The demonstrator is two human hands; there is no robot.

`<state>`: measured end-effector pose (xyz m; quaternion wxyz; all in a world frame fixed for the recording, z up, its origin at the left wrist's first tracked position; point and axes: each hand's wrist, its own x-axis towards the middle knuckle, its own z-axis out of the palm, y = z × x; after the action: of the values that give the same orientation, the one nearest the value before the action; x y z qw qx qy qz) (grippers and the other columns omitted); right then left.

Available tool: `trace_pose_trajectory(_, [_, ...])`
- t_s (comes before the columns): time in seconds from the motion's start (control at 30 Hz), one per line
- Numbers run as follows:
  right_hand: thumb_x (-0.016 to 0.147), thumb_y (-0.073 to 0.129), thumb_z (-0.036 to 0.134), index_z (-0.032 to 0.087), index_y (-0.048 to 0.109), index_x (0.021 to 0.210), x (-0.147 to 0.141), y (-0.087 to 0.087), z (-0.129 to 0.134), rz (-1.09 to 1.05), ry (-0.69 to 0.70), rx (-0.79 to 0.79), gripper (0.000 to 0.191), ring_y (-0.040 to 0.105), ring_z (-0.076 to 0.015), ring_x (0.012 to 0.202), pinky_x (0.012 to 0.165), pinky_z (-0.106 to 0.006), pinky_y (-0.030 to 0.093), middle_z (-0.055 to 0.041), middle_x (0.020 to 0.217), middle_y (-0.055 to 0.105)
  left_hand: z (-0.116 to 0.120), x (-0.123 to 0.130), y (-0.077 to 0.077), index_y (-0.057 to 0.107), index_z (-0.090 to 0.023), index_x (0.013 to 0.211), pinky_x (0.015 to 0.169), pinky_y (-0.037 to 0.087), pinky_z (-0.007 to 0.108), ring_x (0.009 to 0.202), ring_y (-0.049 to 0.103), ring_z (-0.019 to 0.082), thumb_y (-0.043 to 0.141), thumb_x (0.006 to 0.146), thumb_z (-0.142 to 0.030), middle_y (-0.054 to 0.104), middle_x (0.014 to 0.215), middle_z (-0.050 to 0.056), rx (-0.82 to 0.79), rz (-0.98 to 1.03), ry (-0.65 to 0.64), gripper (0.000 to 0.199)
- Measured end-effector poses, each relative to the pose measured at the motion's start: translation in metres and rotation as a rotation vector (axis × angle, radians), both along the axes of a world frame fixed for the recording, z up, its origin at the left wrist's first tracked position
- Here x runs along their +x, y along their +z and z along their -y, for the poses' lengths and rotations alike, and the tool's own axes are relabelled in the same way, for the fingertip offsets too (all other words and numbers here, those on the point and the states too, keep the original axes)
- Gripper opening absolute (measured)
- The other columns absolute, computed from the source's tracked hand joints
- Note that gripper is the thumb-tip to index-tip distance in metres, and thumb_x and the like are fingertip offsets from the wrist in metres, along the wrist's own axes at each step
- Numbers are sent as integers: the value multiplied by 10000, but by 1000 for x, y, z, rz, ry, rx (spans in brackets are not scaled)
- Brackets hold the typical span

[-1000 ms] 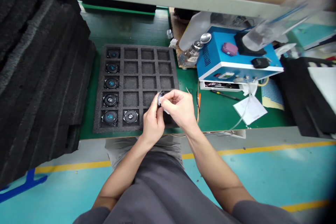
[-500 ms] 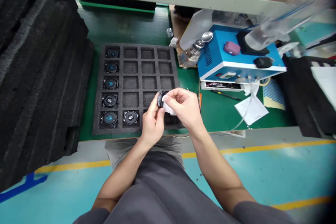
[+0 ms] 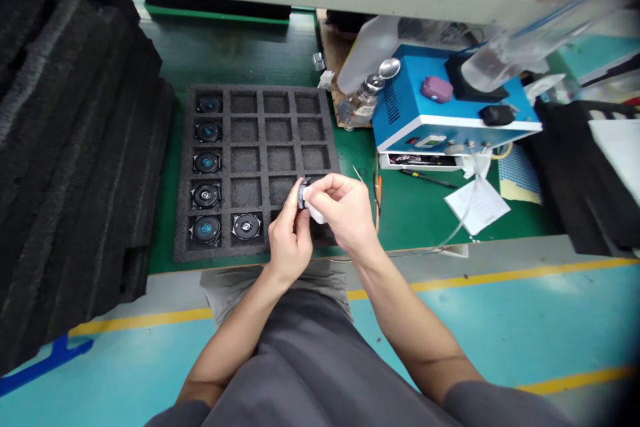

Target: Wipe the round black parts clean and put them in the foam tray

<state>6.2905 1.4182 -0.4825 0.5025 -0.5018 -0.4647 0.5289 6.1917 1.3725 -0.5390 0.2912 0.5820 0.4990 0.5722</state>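
Above the near edge of a grey foam tray [image 3: 225,173], my left hand [image 3: 290,237] pinches a watch case [image 3: 303,192] between thumb and fingers. The case is tipped on edge, so its face is mostly hidden. My right hand [image 3: 347,213] is closed on a white cloth [image 3: 316,215] and presses it against the case. Round watch cases like this one [image 3: 206,229] fill the tray's left column. Beside them in the front row lies another watch case [image 3: 247,226] with a silver-looking rim.
Stacked black foam trays [image 3: 85,147] rise at the left. To the right stand a blue machine [image 3: 455,113], a glass bottle with a metal top [image 3: 360,105] and a white bottle [image 3: 367,53]. A black pen [image 3: 427,178] and white paper [image 3: 479,207] lie in front of the machine.
The watch case has turned in my left hand, showing its lighter grey edge. My right hand with the cloth has shifted slightly left and down. The tray's contents look the same.
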Motion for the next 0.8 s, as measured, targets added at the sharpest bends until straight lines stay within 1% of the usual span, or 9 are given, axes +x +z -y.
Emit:
trace_pose_trajectory(0.1, [644, 763, 293, 171, 656, 656, 0, -1, -11, -83, -60, -58, 162, 503, -85, 471, 448, -221, 404, 24, 568, 627, 1, 1, -1, 474, -245, 1523, 1107, 508, 338, 1302, 627, 221, 489, 1028, -282, 603, 1474, 84, 3, 27, 0, 496])
trace_pose_trajectory(0.2, [664, 768, 308, 174, 677, 712, 7, 1, -15, -66, -131, -18, 170, 557, -102, 537, 517, -237, 460, 12, 636, 664, 2, 1, -3, 478, -243, 1520, 1120, 501, 372, 1312, 619, 234, 501, 1026, -323, 600, 1476, 90, -22, 61, 1, 502])
trace_pose_trajectory(0.3, [774, 735, 317, 190, 691, 785, 14, 6, -3, 107, -46, 146, 135, 592, -122, 618, 600, -261, 496, 2, 713, 686, 1, 1, -3, 488, -227, 1513, 1094, 524, 376, 1276, 644, 235, 501, 1026, -349, 619, 1453, 101, -46, 69, 2, 502])
trace_pose_trajectory(0.4, [868, 663, 249, 208, 700, 811, 16, 10, 8, 416, 93, 422, 79, 603, -147, 700, 692, -298, 501, -15, 764, 690, 0, 1, -1, 475, -211, 1521, 1018, 572, 360, 1177, 703, 226, 470, 1037, -346, 669, 1383, 114, -67, 57, -24, 503])
trace_pose_trajectory(0.47, [893, 631, 210, 209, 699, 816, 17, 10, 4, 557, 70, 551, 102, 608, -157, 733, 727, -310, 496, -27, 802, 699, 0, 1, 0, 490, -214, 1511, 1031, 566, 363, 1191, 697, 228, 463, 1038, -338, 671, 1382, 111, -53, 45, -30, 489])
trace_pose_trajectory(0.57, [897, 632, 202, 201, 694, 820, 25, 12, -12, 599, -29, 549, 99, 600, -147, 695, 693, -296, 486, -21, 802, 700, 0, 1, -3, 517, -230, 1493, 1113, 510, 376, 1272, 649, 230, 489, 1029, -316, 629, 1442, 94, -31, 27, -27, 473])
trace_pose_trajectory(0.63, [898, 643, 213, 200, 694, 827, 32, 15, -17, 586, -33, 530, 89, 596, -144, 685, 673, -289, 482, -15, 799, 698, 0, 1, -4, 501, -234, 1504, 1122, 503, 382, 1255, 659, 224, 493, 1027, -311, 625, 1446, 91, -51, 44, -36, 483])
trace_pose_trajectory(0.7, [920, 626, 215, 207, 696, 851, 35, 17, -14, 593, 37, 574, 99, 615, -155, 735, 699, -297, 494, -23, 829, 703, 0, 0, -5, 498, -226, 1506, 1121, 507, 396, 1245, 664, 230, 499, 1025, -326, 636, 1432, 96, -76, 78, -42, 491])
trace_pose_trajectory(0.8, [959, 568, 203, 220, 708, 898, 35, 13, -8, 676, 211, 732, 154, 633, -183, 834, 776, -334, 506, -46, 879, 708, -1, 1, -1, 548, -208, 1461, 1132, 505, 417, 1283, 638, 249, 534, 1009, -363, 656, 1402, 103, -116, 167, -52, 478])
